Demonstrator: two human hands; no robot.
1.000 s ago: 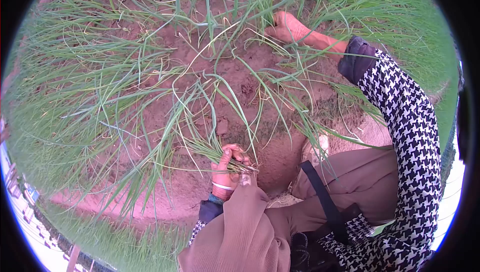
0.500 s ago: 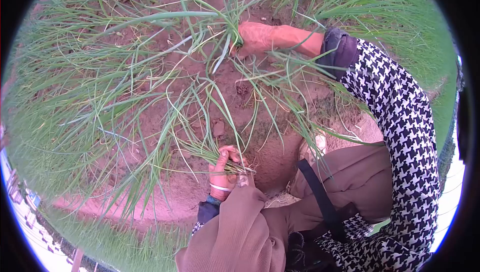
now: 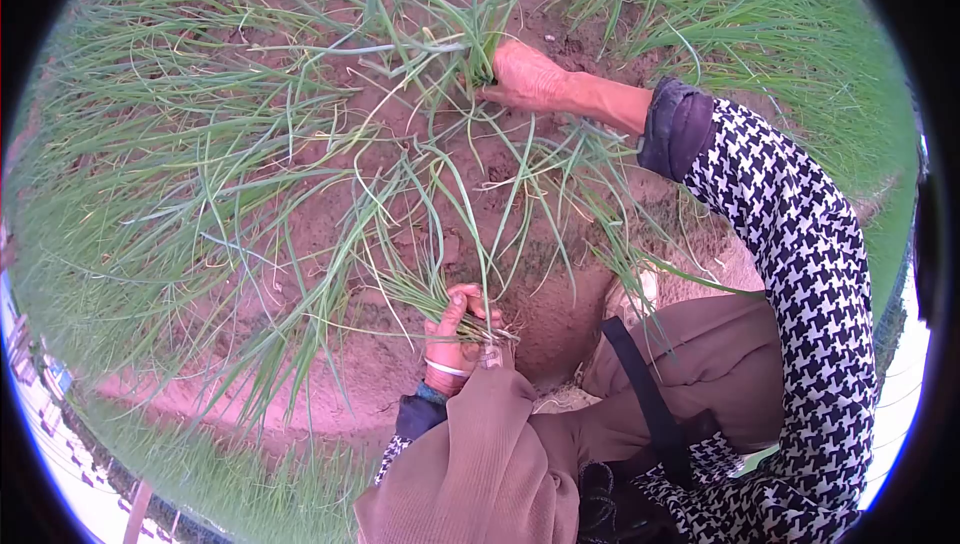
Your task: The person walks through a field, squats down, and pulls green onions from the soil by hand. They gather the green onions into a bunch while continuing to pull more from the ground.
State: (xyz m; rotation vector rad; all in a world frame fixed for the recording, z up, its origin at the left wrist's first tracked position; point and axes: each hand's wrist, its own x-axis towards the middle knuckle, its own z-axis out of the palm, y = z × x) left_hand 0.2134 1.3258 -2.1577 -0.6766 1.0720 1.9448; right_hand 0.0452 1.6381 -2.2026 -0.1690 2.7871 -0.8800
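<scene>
Note one loose bundle of long, thin, green stalks (image 3: 425, 296) near the knee in ribbed brown cloth (image 3: 490, 434); see it held in the bare left grip (image 3: 455, 329), closed with curled fingers, with pale, stringy root ends (image 3: 510, 335) poking out to the right and leafy ends fanning leftward over the brown earth (image 3: 570, 319); judge it light, soft and springy, apt to crease or snap along the leaves and perhaps slippery if damp; take hold low, just by the pale ends, probably firmest there, rather than by the trailing tips; find the bare right grip (image 3: 528, 76) farther off, against one rooted tuft of slender green leaves (image 3: 487, 56); cannot tell whether closed around stems, with fingertips partly hidden among foliage; treat that tuft as equally light and pliant, best taken close to the soil; count two grips, one held bundle, one tuft at the right grip, one thin white wristband (image 3: 447, 368), one flat black strap (image 3: 648, 399) and two black-and-white houndstooth sleeves (image 3: 800, 214), mostly hidden on the left; cannot count separate stalks, with too many overlapping.
</scene>
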